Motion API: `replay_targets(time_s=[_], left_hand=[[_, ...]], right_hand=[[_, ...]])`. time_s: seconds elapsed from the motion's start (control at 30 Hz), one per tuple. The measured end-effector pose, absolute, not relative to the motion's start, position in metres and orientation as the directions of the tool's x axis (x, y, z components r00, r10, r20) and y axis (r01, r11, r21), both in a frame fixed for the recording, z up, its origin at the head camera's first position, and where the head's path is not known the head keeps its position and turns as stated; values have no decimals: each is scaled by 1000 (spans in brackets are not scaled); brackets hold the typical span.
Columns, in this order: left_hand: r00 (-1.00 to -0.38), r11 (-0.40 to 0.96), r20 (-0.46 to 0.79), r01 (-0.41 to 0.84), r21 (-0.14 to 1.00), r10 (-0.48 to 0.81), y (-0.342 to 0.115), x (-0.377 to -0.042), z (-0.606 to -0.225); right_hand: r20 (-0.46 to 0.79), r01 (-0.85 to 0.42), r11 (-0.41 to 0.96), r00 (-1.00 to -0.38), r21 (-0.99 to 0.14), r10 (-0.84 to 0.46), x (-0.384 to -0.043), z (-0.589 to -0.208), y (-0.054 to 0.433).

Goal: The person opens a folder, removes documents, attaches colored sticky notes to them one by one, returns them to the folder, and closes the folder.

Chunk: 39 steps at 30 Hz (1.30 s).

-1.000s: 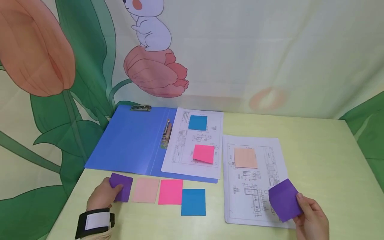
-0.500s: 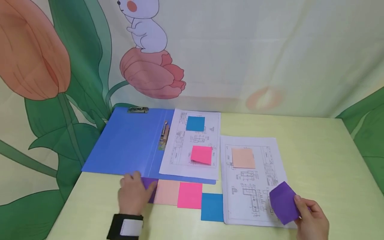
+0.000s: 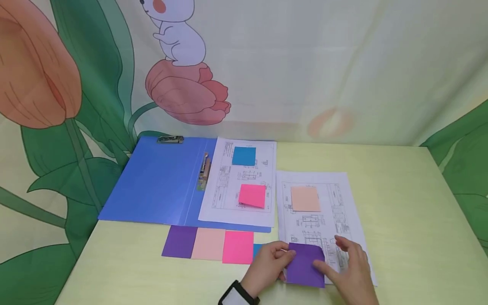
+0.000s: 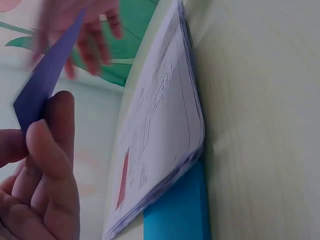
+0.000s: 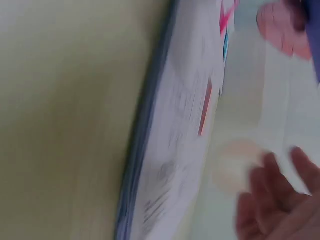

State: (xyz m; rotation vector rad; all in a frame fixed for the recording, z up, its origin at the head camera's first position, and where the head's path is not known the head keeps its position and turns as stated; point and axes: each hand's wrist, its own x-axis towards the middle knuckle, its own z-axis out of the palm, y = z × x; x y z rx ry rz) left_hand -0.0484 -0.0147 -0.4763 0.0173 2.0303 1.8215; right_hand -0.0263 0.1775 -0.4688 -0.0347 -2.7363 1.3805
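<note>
My left hand (image 3: pixel 268 264) pinches a purple sticky note (image 3: pixel 306 267) by its left edge, above the near end of a stack of drawing sheets (image 3: pixel 339 178). In the left wrist view the note (image 4: pixel 47 75) stands tilted between thumb and finger. My right hand (image 3: pixel 348 269) is just right of the note, its fingers spread and holding nothing; the right wrist view shows this hand (image 5: pixel 275 205) blurred. Left of my hands lie a purple pad (image 3: pixel 180 242), a peach pad (image 3: pixel 208 244), a hot pink pad (image 3: pixel 238 247) and a blue pad (image 3: pixel 257 250), partly hidden by my left hand.
An open blue folder (image 3: pixel 152 182) with metal clips lies at the back left. Sheets (image 3: pixel 211 212) on its right side bear a blue note (image 3: pixel 244 156) and a pink note (image 3: pixel 252 195). A peach note (image 3: pixel 306 198) is on the right-hand stack. A printed curtain (image 3: pixel 286 76) hangs behind.
My left hand slid the row of pads right, left it and moved right to the purple note. My right hand brought that note left and released it to the left hand.
</note>
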Motion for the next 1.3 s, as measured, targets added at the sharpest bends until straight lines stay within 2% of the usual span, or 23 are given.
replay_targets(time_s=[0.07, 0.1, 0.17, 0.23, 0.3, 0.37, 0.47, 0.7, 0.97, 1.3], left_hand=[[-910, 208, -283, -226, 952, 303, -10, -53, -477], [-910, 268, -265, -182, 946, 318, -8, -55, -476], [-918, 443, -203, -34, 896, 340, -2, -58, -476], [-924, 654, -116, 165, 738, 364, 3, -62, -477], [-923, 817, -43, 315, 483, 382, 7, -64, -481], [-911, 882, -26, 391, 265, 411, 10, -65, -487], [-891, 889, -68, 439, 125, 450, 14, -66, -495], [-874, 883, -133, 468, 28, 467, 20, -67, -490], [-864, 877, -181, 481, -20, 470, 27, -70, -483], [-861, 867, -223, 487, -102, 458, 34, -74, -481]], right_hand=[[-172, 206, 564, -979, -800, 113, -39, -469, 193], [-247, 271, 555, -962, -786, 119, -47, -470, 201], [-307, 318, 545, -945, -776, 114, -62, -476, 216], [-305, 295, 579, -949, -760, 83, -76, -483, 228], [-296, 255, 628, -954, -735, 41, -86, -491, 236], [-312, 234, 659, -950, -714, -1, -91, -499, 241], [-327, 226, 679, -945, -699, -22, -92, -506, 245], [-334, 228, 671, -942, -706, -31, -93, -507, 250], [-363, 275, 648, -932, -711, -2, -92, -506, 253], [-340, 278, 619, -940, -735, 17, -93, -511, 255]])
